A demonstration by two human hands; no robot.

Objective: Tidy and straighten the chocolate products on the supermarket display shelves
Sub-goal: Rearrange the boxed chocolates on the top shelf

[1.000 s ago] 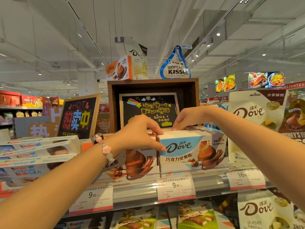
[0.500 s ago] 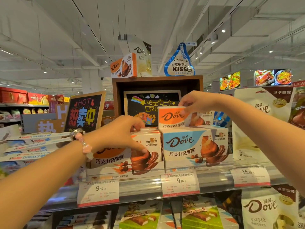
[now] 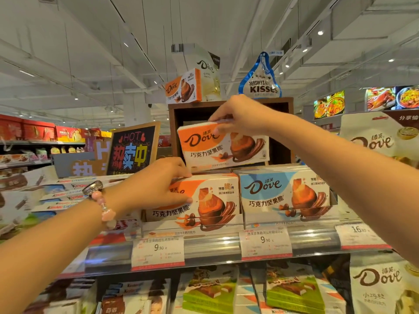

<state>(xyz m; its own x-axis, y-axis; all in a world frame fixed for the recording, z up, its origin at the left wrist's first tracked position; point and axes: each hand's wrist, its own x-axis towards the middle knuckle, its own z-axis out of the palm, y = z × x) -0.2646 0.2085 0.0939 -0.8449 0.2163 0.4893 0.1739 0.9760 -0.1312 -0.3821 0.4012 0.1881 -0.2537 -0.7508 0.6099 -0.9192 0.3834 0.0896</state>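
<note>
- Our right hand (image 3: pixel 243 114) pinches the top edge of an orange Dove box (image 3: pixel 223 145), fingers over the rim, thumb at the front face. The box hangs raised and a little tilted, clear of the row, in front of the dark wooden crate (image 3: pixel 229 105).
- It is probably held high so it can go across to its own flavour: it hangs above the seam between the two rows, and the blue Dove box (image 3: pixel 283 193) stands below and to the right of it.
- Our left hand (image 3: pixel 158 186) clasps the upper left corner of the front orange box on the shelf (image 3: pixel 192 200), thumb on the printed face, fingers curled over the top. It reads as a steadying hold, keeping that row upright and squared while the carried box comes over.
- The raised box's lower left corner sits just above the left hand's knuckles; touching or not, we cannot tell.
- Both shelf rows face forward behind the clear shelf lip (image 3: pixel 210 245), above the price tags (image 3: pixel 158 250).
- A beaded bracelet (image 3: pixel 104 205) sits on the left wrist.
- Judgement: the carried box wants lowering onto or behind the orange row, face forward.
</note>
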